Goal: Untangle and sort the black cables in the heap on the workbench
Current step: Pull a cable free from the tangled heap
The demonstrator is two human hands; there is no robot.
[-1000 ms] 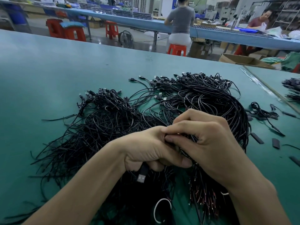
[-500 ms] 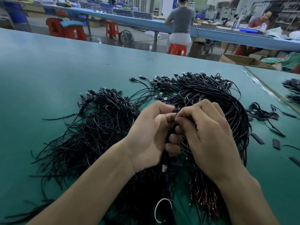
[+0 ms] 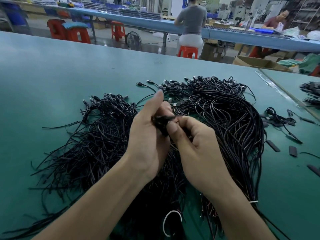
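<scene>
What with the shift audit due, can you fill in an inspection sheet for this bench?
surface: green workbench, taped seam at right.
job's things: tangled heap of black cables on left; combed bundle on right, plugs at far end.
clutter: short black sleeve pieces and a knotted cable at right; white tie ring near front.
grips: left hand and right hand both pinch one small cable bunch over the heap.
cables: another cable pile at right edge.
surroundings: blue bench behind, seated person, orange stools, floor fan, cardboard box.
</scene>
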